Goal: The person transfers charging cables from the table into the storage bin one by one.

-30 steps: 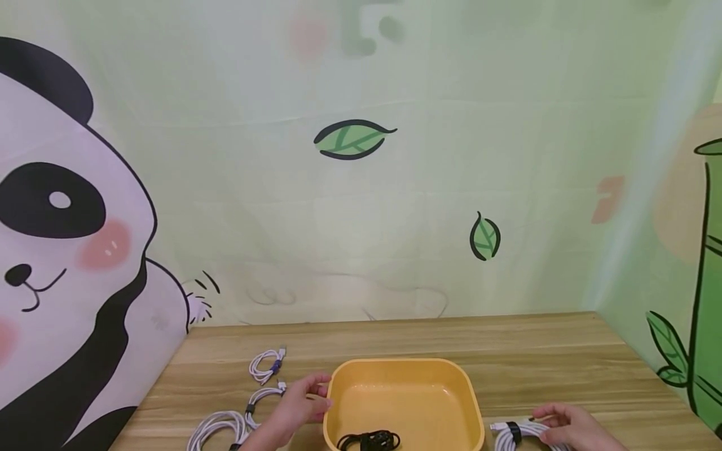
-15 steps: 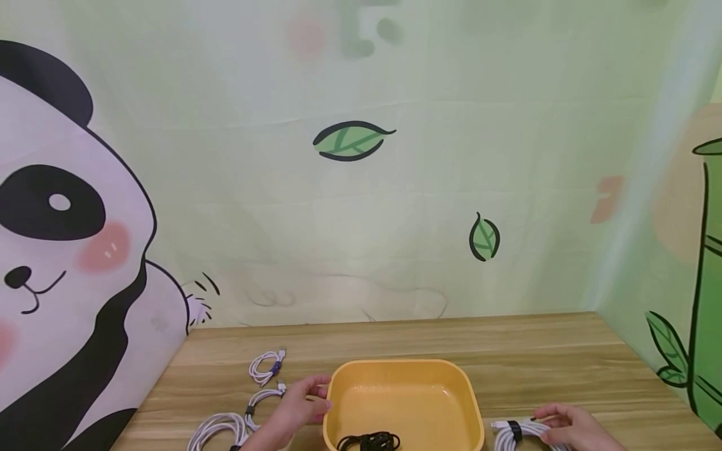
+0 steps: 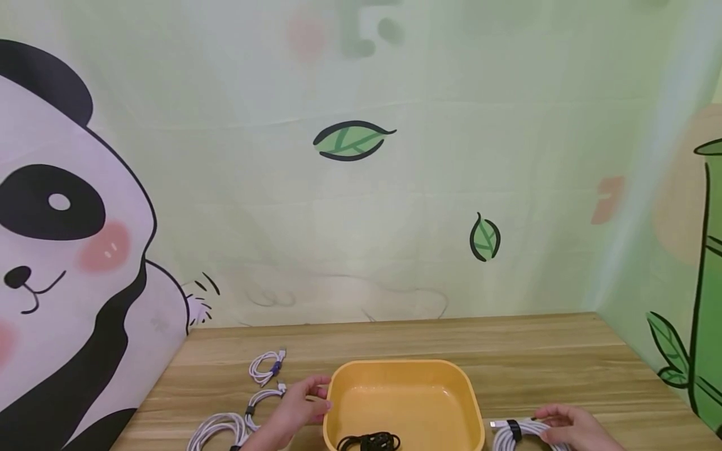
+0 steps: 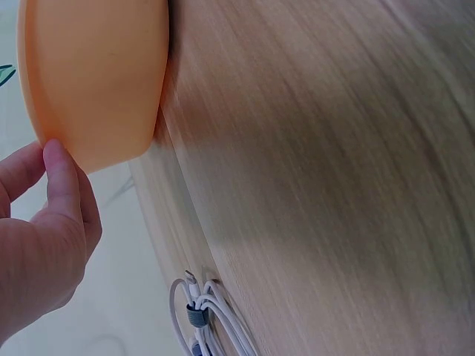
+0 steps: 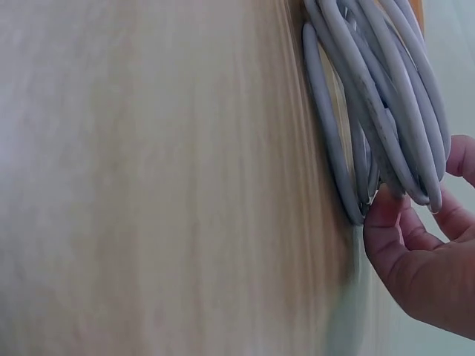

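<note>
My left hand (image 3: 297,406) is beside a yellow plastic tray (image 3: 403,410), thumb and fingertips touching the outside of its left wall. In the left wrist view the thumb lies against the tray wall (image 4: 104,81) near the rim. Inside the tray sits a bundled black cable (image 3: 376,441), cut off by the frame's lower edge. To the tray's right, my right hand (image 3: 575,427) grips the end of a coiled white cable (image 3: 526,429) bound with a black strap. The right wrist view shows thumb and fingers around the loops (image 5: 386,96).
Left of the tray lie more coiled white cables: a small one with a blue strap (image 3: 264,366), one partly behind the left hand (image 3: 261,401), and a larger coil (image 3: 214,429). A wooden table (image 3: 536,351) carries everything; a printed cloth backdrop (image 3: 429,188) stands behind.
</note>
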Tool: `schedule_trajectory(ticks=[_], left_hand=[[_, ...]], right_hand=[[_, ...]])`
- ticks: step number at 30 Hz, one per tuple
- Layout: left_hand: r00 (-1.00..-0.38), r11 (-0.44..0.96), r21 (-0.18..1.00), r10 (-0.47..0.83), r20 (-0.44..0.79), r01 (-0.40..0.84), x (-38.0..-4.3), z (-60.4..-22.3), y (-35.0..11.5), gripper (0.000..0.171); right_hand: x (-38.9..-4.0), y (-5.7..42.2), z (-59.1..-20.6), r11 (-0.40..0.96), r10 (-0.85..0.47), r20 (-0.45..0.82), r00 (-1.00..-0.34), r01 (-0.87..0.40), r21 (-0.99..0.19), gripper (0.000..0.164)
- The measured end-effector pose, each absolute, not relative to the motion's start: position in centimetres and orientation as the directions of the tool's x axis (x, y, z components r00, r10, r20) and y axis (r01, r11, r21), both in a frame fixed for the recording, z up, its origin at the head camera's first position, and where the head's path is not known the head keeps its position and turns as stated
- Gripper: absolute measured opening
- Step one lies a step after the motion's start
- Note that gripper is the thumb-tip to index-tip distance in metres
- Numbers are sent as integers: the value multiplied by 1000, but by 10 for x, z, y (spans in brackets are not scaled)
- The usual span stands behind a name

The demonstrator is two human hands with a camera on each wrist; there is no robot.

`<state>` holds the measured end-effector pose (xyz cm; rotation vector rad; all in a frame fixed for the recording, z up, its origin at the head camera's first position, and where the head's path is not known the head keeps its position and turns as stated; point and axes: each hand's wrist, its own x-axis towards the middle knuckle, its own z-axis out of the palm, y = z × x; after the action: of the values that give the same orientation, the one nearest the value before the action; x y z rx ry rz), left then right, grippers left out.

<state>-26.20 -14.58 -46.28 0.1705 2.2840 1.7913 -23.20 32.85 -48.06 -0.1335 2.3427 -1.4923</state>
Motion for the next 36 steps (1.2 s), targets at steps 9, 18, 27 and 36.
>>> schedule_trajectory(ticks=[9, 18, 27, 36], left_hand=[[-965, 239, 970, 238, -110, -52, -261, -461, -146, 46], [-967, 245, 968, 228, -111, -53, -259, -459, -146, 45], [-968, 238, 970, 225, -110, -55, -257, -456, -145, 45], [-968, 256, 965, 220, -123, -64, -259, -456, -143, 45]], right_hand=[[-233, 327, -480, 438, -261, -284, -923, 149, -887, 45], [-230, 334, -476, 431, -270, -380, -885, 242, -869, 55], [-230, 336, -474, 403, -311, -381, -871, 242, -883, 52], [-230, 335, -475, 451, -295, -367, -882, 210, -868, 49]])
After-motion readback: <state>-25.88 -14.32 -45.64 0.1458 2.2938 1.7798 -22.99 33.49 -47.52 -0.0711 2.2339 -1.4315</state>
